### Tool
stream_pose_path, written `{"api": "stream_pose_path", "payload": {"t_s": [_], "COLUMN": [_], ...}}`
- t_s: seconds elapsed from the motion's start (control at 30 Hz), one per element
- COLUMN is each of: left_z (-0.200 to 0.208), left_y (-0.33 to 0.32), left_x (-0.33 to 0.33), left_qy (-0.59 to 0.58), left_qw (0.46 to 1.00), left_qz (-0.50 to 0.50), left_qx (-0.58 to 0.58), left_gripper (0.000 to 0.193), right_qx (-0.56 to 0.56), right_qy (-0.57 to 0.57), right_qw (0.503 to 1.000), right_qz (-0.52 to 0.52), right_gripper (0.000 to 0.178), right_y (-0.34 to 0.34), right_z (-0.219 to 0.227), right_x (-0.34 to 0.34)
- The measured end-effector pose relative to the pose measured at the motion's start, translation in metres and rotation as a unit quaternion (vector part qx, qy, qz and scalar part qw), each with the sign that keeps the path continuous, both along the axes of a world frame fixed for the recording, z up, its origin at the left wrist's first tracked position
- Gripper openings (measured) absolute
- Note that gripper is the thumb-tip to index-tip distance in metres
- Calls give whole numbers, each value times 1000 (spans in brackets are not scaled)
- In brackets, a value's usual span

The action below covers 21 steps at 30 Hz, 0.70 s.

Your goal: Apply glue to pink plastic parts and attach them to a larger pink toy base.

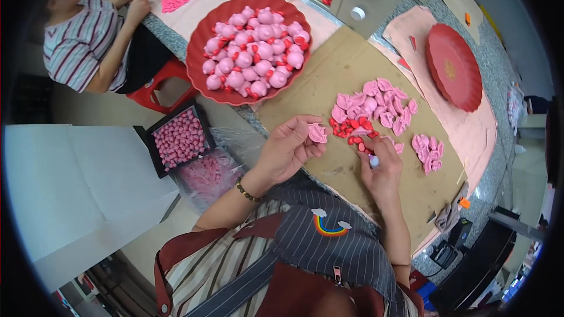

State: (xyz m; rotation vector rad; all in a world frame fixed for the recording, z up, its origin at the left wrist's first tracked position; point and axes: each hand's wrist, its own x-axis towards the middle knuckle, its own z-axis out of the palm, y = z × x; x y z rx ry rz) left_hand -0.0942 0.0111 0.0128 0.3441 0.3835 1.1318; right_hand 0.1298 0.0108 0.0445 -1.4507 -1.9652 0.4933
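My left hand point(281, 151) is closed on a pink molded half-shell point(317, 133), its hollow side showing, between thumb and fingers. To the right, my right hand point(385, 177) curls round a slim object with a pale purple, rounded end point(373, 161); most of it is hidden in the palm, so its kind does not show. The right fingertips reach the near edge of a pile of small red pieces point(354, 127). Behind those pieces lies a heap of pink shells point(382, 101). A smaller group of pink shells point(428, 151) sits farther right on the brown cardboard point(320, 91).
A red scalloped tray point(197, 76) at the back holds many pink and red figures. Another red tray point(461, 76) stands far right. A control post with buttons point(367, 9) rises behind. A co-worker point(88, 41) sits far left. A black crate point(154, 155) of pink parts is lower left.
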Motion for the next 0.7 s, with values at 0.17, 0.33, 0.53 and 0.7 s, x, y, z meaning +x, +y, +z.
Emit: {"api": "stream_pose_path", "payload": {"t_s": [0.17,0.33,0.53,0.7], "left_z": [9,7,14,2], "left_y": [1,0,-7,-10], "left_x": [19,36,57,59], "left_qy": [-6,28,29,59], "left_qw": [999,994,994,993], "left_qz": [-28,-102,-103,-106], "left_qx": [-22,34,-19,11], "left_gripper": [38,36,35,34], "right_qx": [-109,-79,-175,-143], "right_qy": [156,298,375,382], "right_qw": [980,951,906,909], "right_qz": [-56,-21,-94,-87], "right_gripper": [18,16,12,9], "right_y": [-10,-14,-24,-26], "right_z": [7,10,17,6], "right_x": [7,7,5,7]}}
